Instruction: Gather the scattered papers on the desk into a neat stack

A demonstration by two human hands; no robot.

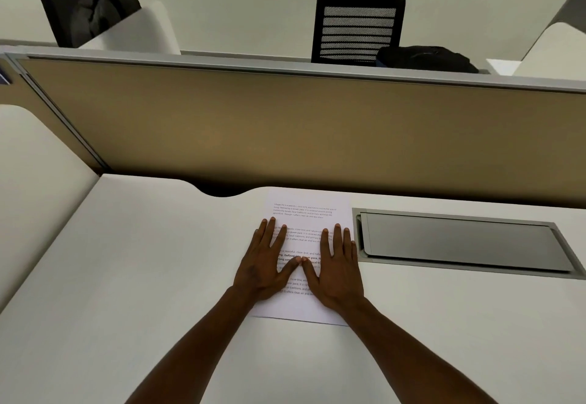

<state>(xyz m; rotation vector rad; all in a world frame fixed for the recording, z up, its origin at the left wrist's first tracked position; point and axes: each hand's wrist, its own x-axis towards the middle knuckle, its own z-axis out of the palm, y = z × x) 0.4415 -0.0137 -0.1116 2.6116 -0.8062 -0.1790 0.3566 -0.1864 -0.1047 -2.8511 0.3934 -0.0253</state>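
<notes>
Fingers of both hands are laid flat and slightly spread, palms down; nothing is pinched. Left hand and right hand are pressed side by side on the papers, with the two thumb tips touching at the middle of the sheet. Printed text is seen on the top page. Papers are squared into one pile on the white desk, near its far edge, just left of a grey metal cable hatch. How many sheets lie in the pile cannot be told. A tan divider panel is set behind the desk. Beyond it, a black mesh chair and two dark bags are noted.
</notes>
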